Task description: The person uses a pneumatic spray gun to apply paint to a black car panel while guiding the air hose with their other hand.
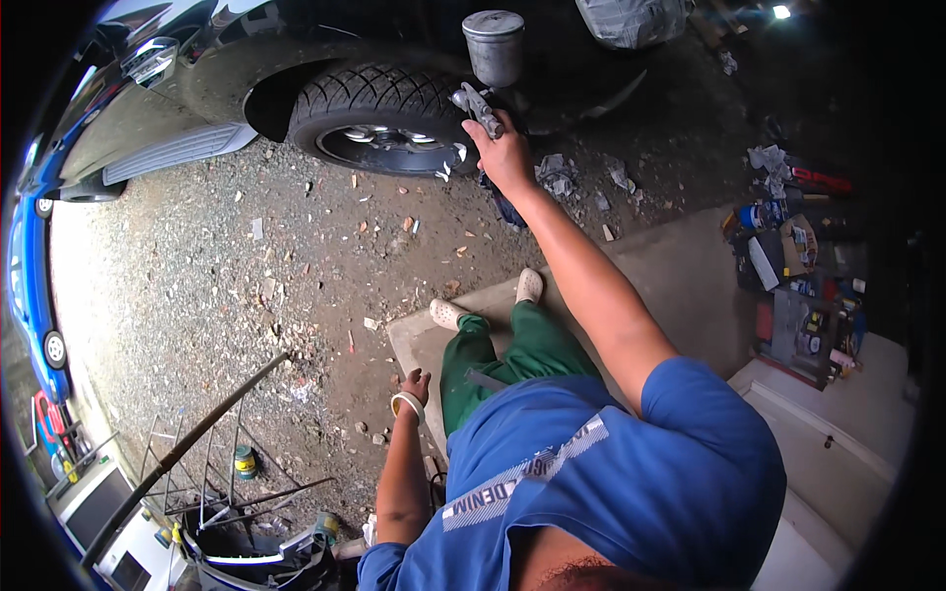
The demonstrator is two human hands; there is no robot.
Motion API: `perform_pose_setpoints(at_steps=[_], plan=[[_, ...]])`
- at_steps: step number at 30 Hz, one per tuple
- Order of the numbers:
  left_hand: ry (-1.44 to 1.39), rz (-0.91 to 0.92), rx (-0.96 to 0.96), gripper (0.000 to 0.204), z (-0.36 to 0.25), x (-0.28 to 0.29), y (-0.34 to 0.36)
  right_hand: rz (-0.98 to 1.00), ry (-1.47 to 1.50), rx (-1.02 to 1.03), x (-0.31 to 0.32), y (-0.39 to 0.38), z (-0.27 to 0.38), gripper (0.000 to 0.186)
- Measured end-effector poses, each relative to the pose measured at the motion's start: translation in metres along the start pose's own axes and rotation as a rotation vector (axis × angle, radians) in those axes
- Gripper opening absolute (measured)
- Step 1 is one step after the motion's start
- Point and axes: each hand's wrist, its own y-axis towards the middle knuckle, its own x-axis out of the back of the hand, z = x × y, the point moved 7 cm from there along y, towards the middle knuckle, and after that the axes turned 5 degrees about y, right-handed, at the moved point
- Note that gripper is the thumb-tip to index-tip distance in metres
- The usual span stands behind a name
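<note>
The tool (477, 106), a grey metal piece w/ a jointed head, was held up at arm's length in the right hand (505, 153), fingers wrapped round its lower end, its head sticking out up and to the left of the fist. Exact kind of tool: couldn't tell. Just beyond the tool's tip was a car tyre (379, 98) w/ a dark alloy wheel (389, 146), part of a dark car (177, 108) running off to the left of the grip. Right above the hand stood a grey metal can (494, 44) w/ a lid, near the tyre. Below the wrist lay a dark blue rag (507, 209) on the gravel (246, 276), and crumpled grey scraps (558, 175) sat just to the right of the hand.

The left hand (414, 386) was well apart from the tool, down low near the person's side, fingers loosely spread over the edge of a concrete slab (680, 266), holding nothing; a pale band (405, 403) sat on that wrist. The person wore green trousers (503, 360) and pale shoes (448, 313), feet resting on the slab.

Far right of the grip: a pile of boxes and cans (798, 286). Far left: a blue car (25, 286). Lower left, behind the left arm: a wire rack (212, 473) and a long dark rod (187, 448).
</note>
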Motion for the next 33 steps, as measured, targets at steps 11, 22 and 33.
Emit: perform_pose_setpoints(at_steps=[11,22,33], plan=[[0.048,0.062,0.037,0.058,-0.039,-0.001,0.004,-0.16,-0.061,0.04,0.11,0.029,-0.031,0.042],[0.124,0.082,-0.04,0.058,-0.041,-0.021,0.036,-0.336,-0.098,-0.056,0.26,0.052,-0.047,0.039],[0.062,0.055,-0.022,0.053,-0.061,-0.042,0.028,-0.09,0.288,0.005,0.246,0.079,-0.02,0.033]])
